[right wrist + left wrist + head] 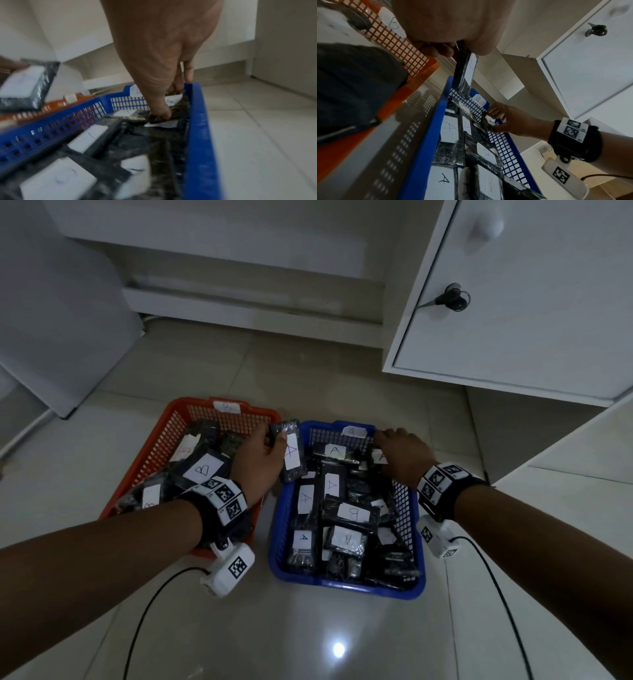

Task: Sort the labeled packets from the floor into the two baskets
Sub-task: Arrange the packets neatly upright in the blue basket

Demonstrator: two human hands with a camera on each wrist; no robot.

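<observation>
Two hands pinch crinkly film-wrapped packets over mesh baskets.

Your right hand reaches down into the far right corner of the blue basket, its thumb and fingers pinching a dark plastic-wrapped packet with a white label, close against the basket's right wall. More dark packets with white labels fill the basket beneath your wrist, blurred so the letters cannot be read. A paper tag sits on the blue basket's far rim. Beyond its left wall you see the orange basket, and above that another labelled packet held up at the left edge. Pale floor tiles lie to the right.
</observation>
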